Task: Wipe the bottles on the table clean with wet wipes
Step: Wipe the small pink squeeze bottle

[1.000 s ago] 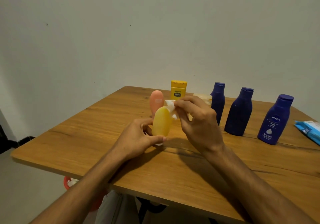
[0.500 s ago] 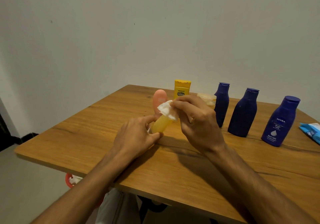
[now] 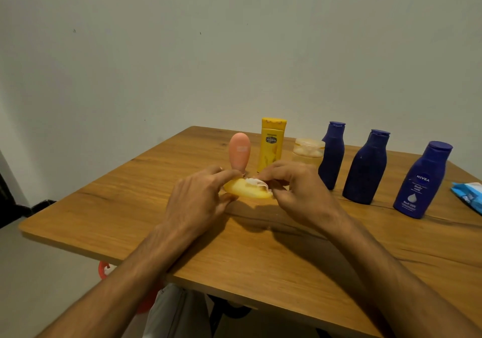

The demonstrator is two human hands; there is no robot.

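While L hand (image 3: pixel 198 202) grips small yellow bottle (image 3: pixel 245 191) sideways, R hand (image 3: pixel 300 194) pinches wet wipe (image 3: pixel 257 182) against its top: mid-wipe. Next, prob.: turn bottle, rub other side.

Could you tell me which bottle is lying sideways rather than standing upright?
The small yellow bottle, held sideways between the left hand and right hand, with the wet wipe on it; the others stand upright.

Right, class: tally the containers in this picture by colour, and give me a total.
Blue bottles: 3
Yellow bottles: 2
Pink bottle: 1
Clear jar: 1
Total: 7
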